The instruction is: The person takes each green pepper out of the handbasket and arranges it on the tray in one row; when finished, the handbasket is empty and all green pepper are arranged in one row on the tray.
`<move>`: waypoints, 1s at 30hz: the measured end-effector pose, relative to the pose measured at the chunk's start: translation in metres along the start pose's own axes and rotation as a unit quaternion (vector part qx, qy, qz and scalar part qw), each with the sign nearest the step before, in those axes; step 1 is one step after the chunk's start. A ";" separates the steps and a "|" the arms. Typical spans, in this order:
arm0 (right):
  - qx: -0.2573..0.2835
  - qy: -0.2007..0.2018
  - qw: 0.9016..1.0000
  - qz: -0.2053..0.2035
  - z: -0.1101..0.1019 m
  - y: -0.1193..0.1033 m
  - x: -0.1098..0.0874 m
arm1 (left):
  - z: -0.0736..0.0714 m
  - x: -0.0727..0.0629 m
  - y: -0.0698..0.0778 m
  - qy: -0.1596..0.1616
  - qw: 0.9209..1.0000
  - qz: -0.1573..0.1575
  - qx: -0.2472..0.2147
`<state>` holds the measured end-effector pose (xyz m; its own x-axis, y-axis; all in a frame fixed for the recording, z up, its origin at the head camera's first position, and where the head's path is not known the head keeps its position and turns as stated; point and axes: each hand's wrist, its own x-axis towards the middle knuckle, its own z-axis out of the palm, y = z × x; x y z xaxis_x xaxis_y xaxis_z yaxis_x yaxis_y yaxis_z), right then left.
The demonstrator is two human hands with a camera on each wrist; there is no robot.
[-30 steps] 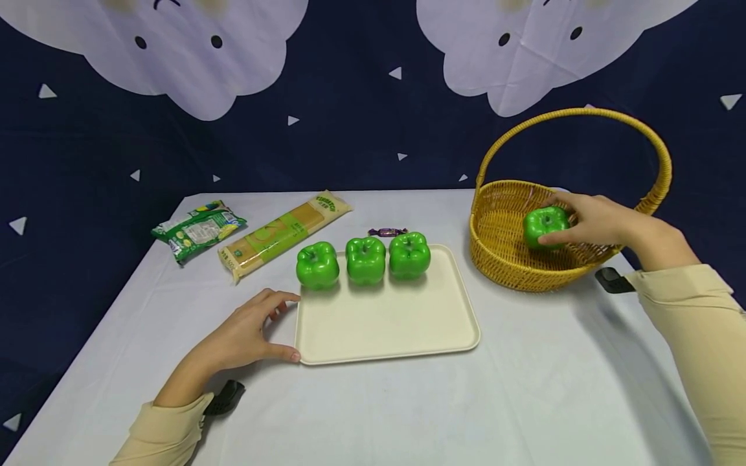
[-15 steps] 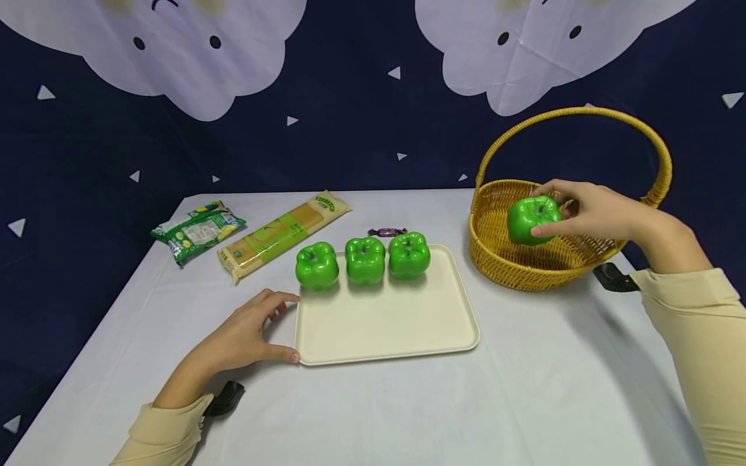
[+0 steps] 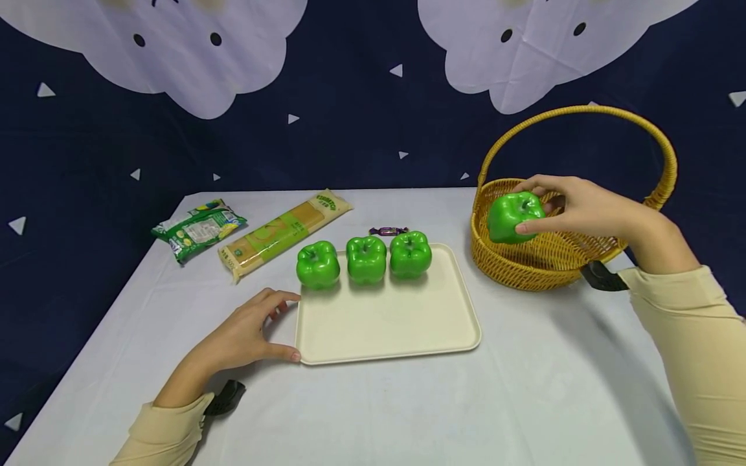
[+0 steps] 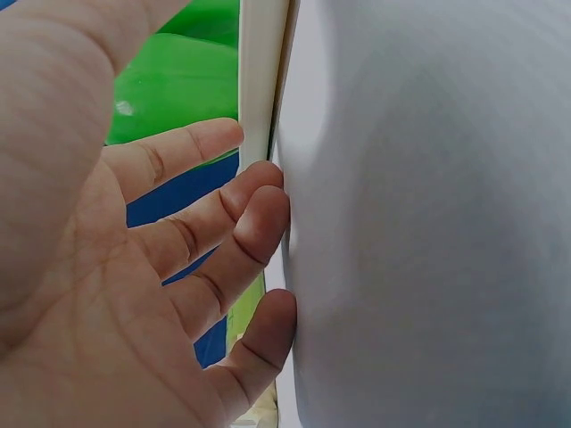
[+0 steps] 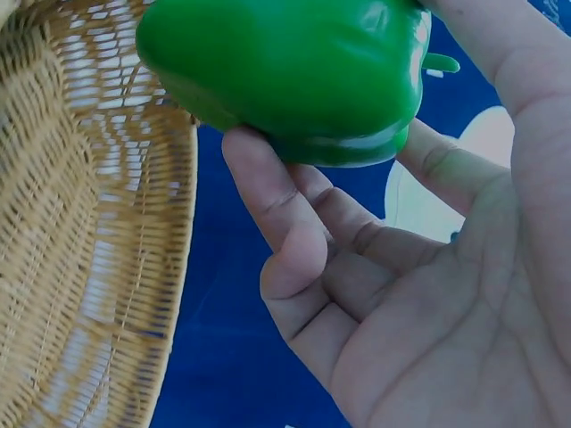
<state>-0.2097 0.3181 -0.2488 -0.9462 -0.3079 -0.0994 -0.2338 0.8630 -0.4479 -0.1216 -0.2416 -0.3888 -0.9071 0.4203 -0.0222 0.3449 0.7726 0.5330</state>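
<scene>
A green bell pepper [image 3: 511, 219] is pinched between the thumb and fingers of my right hand [image 3: 591, 207], held above the wicker basket [image 3: 519, 277] at its left part. In the right wrist view the same pepper [image 5: 294, 71] hangs beyond the basket's rim, its stem toward my palm. My left hand [image 3: 247, 330] rests at the left edge of a cream tray [image 3: 387, 323], thumb and a fingertip touching its rim, fingers relaxed. Along the tray's back edge stand three more green peppers: left [image 3: 318, 265], middle [image 3: 366, 260] and right [image 3: 410, 255].
Behind the tray lies a small purple wrapped candy [image 3: 388, 231]. A long pack of noodles [image 3: 285, 234] sits back left, beside a green snack bag [image 3: 199, 230]. The basket's tall handle [image 3: 583, 109] arches over its opening. A dark patterned cloth hangs behind the white table.
My right hand has lifted the pepper from inside the basket and carried it up and to the left. My left hand and the tray stay where they were.
</scene>
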 end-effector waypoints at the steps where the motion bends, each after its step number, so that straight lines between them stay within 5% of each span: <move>1: 0.002 -0.002 1.000 -0.001 0.001 -0.002 0.001 | 0.000 0.000 0.000 -0.001 1.000 0.000 0.000; 30: 0.001 -0.071 0.994 -0.080 0.032 -0.049 0.040 | 0.000 0.001 -0.002 -0.005 1.000 -0.003 -0.009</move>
<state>-0.2289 0.2512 -0.2594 -0.8558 -0.4947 -0.1515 -0.3783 0.7980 -0.4692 -0.1235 -0.2426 -0.3897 -0.9066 0.4206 -0.0342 0.3351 0.7669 0.5473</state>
